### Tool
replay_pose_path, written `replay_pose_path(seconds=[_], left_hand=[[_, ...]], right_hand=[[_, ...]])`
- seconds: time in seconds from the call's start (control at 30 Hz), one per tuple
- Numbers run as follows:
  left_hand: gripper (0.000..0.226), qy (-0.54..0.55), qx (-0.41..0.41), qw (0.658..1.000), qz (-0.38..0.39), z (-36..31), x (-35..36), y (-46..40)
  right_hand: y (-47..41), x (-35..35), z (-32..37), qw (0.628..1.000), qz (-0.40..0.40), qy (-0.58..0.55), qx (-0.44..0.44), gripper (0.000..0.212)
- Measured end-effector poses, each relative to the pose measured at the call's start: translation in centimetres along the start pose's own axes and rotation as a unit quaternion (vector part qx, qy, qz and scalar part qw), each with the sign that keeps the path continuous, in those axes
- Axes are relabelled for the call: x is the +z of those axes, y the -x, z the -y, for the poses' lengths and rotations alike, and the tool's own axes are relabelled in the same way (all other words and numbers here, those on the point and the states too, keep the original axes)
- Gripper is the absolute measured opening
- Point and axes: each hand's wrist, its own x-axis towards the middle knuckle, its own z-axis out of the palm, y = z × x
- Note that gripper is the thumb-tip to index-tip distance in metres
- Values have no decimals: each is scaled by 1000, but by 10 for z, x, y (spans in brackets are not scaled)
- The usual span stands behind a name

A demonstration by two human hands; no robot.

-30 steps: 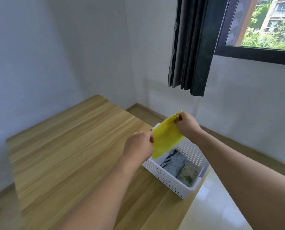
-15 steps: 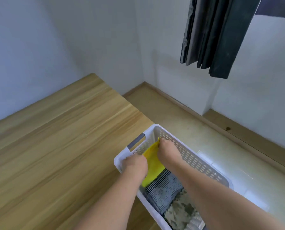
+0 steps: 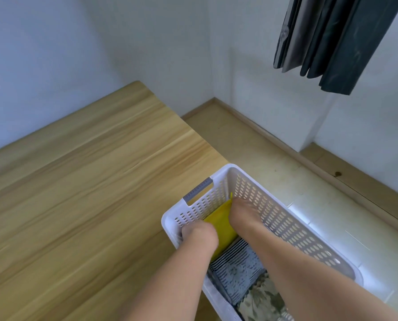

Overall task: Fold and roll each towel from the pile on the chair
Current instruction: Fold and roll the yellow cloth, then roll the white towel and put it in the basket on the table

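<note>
A folded yellow towel [image 3: 221, 222] stands on edge at the far end of a white perforated basket [image 3: 283, 223]. My left hand [image 3: 200, 234] grips its near-left side and my right hand [image 3: 241, 210] presses its far-right side, both down inside the basket. Behind the yellow towel lie a grey striped towel [image 3: 237, 269] and a green patterned towel [image 3: 261, 302]. The fingertips of both hands are hidden below the rim.
The basket sits just off the right edge of a wooden table [image 3: 89, 193], over a pale tiled floor [image 3: 286, 172]. A dark curtain [image 3: 332, 42] hangs at the upper right. White walls close the corner behind. No chair is in view.
A second ago both hands held the yellow towel up in the air over the basket. They have lowered it into the basket's far end, and the view has tilted downward.
</note>
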Motion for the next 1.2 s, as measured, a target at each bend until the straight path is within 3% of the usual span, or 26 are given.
replay_pose_path(seconds=[0.1,0.23,0.37,0.7,0.9,1.2], left_hand=[[35,-47,-11,999,-1,1,-1,20],[31,7,32,993,-116,22,-8,67],[33,65,70,953,-289,56,2,124],[26,118,104,856,-493,189,57,220],[37,111,130,832,-527,293,105,271],[46,144,126,827,-529,380,155,311]], right_hand=[[19,-11,-4,999,-6,-21,-27,31],[71,-36,-5,996,-37,-52,-65,26],[145,-63,11,986,-103,-72,-110,34],[307,-57,96,966,-204,-51,-150,39],[400,-28,176,956,-252,-58,-140,36],[461,12,251,949,-272,-54,-152,39]])
